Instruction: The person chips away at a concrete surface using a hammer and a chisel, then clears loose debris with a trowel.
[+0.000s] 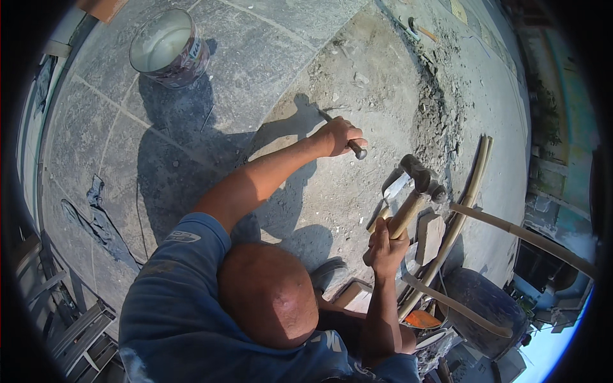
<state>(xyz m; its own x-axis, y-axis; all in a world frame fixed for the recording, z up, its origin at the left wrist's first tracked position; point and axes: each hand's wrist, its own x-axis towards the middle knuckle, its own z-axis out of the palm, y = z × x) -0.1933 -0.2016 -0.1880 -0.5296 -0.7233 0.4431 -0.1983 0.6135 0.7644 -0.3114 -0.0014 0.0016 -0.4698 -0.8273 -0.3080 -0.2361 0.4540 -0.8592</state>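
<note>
A left hand clenches a chisel above dusty ground; the right hand grasps a hammer — trowel, block and poles crowding close by. Rubble lies beyond — a bucket stands well apart, upper left.

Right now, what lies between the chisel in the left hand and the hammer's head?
In the head view, only dusty, gritty ground shows between the chisel and the hammer's head.
</note>
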